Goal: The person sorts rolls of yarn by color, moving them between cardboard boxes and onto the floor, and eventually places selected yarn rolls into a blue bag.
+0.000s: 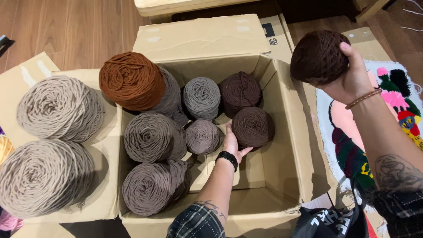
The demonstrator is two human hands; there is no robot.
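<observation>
My right hand [352, 79] holds a dark brown yarn ball [317, 56] up in the air, to the right of the open cardboard box [288, 132]. My left hand [232, 143] reaches down into the box and its fingers rest against another dark brown yarn ball [253, 127]. Beside it in the box lie a third dark brown ball [240, 91], a grey ball [202, 98], a small taupe ball [202, 136] and larger taupe balls [152, 137]. A rust orange ball [131, 80] sits on top at the box's back left corner.
Two big beige yarn balls [59, 108] lie on the box's left flap. A colourful tufted rug [387, 110] lies on the floor to the right. A black bag [330, 222] is at the bottom right. Wooden floor [66, 31] lies beyond the box.
</observation>
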